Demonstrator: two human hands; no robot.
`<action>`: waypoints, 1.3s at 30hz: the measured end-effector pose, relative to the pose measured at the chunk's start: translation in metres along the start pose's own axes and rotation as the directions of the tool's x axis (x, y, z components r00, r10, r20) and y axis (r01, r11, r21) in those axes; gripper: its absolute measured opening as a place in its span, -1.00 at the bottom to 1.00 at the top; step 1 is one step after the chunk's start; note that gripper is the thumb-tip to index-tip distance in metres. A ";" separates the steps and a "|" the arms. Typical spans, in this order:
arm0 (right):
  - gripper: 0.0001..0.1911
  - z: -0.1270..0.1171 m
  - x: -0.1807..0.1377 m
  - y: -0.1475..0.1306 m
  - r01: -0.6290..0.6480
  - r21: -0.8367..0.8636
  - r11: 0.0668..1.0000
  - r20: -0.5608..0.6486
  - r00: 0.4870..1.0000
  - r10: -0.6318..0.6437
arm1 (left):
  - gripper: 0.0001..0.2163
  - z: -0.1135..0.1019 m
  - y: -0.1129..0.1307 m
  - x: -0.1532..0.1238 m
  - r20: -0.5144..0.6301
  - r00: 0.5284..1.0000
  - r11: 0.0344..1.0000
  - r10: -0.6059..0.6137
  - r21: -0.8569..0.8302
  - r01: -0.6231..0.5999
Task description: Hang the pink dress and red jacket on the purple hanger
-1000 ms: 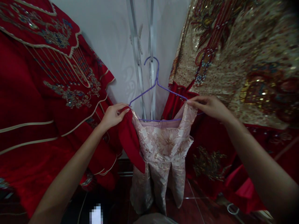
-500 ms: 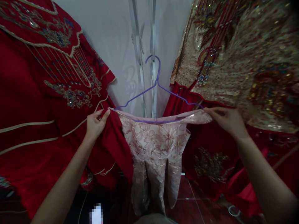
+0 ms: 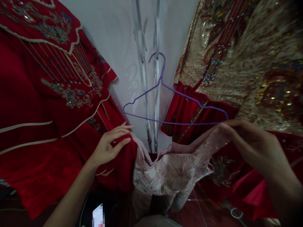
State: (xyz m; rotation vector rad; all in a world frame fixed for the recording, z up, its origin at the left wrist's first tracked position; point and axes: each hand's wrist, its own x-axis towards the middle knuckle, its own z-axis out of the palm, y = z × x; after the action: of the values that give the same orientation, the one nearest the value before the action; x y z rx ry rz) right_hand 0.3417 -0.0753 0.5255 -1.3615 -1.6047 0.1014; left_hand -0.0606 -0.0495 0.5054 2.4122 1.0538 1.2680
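A purple wire hanger [image 3: 165,104] hangs in front of the white wall, bare along its bottom bar. Below it sags a pale pink floral brocade garment [image 3: 170,171], off the hanger's left end. My left hand [image 3: 110,146] pinches the garment's left corner against the red cloth beside it. My right hand [image 3: 248,142] grips the garment's right corner together with the hanger's right end.
A red embroidered robe [image 3: 47,104] hangs on the left, and a gold sequinned garment [image 3: 248,56] over red fabric fills the right. Two shiny metal strips [image 3: 149,63] run down the wall corner. Dark red floor tiles [image 3: 199,205] show below.
The pink garment has slipped off the hanger's left end and now sags below the bar. Both hands have dropped lower, and the hanger has tilted and shifted right.
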 end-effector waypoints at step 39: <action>-0.76 0.048 0.068 -0.025 0.124 -0.288 0.950 -0.169 0.969 -0.178 | -0.86 0.098 0.019 0.067 0.024 0.972 0.968 0.234 -0.104 -0.230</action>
State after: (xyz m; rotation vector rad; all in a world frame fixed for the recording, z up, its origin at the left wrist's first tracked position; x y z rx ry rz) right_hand 0.2986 -0.0067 0.5576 -1.4034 -1.5925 -0.3505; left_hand 0.0502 -0.0050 0.4974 2.5276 0.6948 1.3070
